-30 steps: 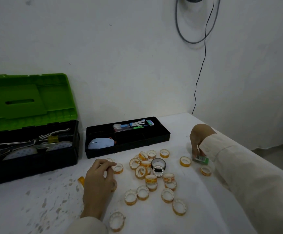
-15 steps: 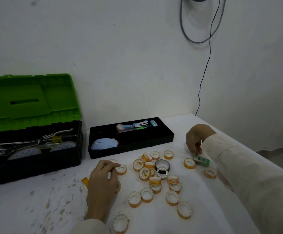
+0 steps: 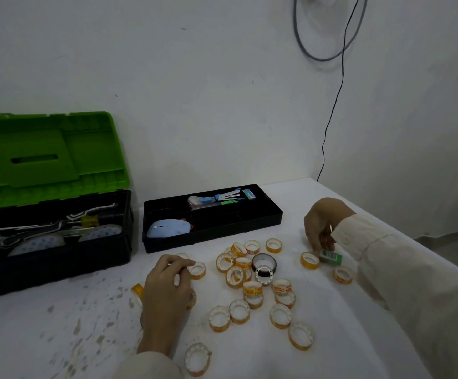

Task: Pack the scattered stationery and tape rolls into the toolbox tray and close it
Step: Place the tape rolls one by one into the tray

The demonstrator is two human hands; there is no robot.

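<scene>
Green box [image 3: 331, 257] pinched by right hand [image 3: 321, 225] bears illegible print.

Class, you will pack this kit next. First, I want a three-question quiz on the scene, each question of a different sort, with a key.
1. True or false: the black tray sits inside the toolbox.
2. The fingers of the right hand reach down to: A) a small green box; B) a stapler; C) scissors.
3. Short answer: what lies in the tray's near-left compartment?
Key: 1 false, it stands on the table beside it; 2 A; 3 a light blue mouse.
</scene>
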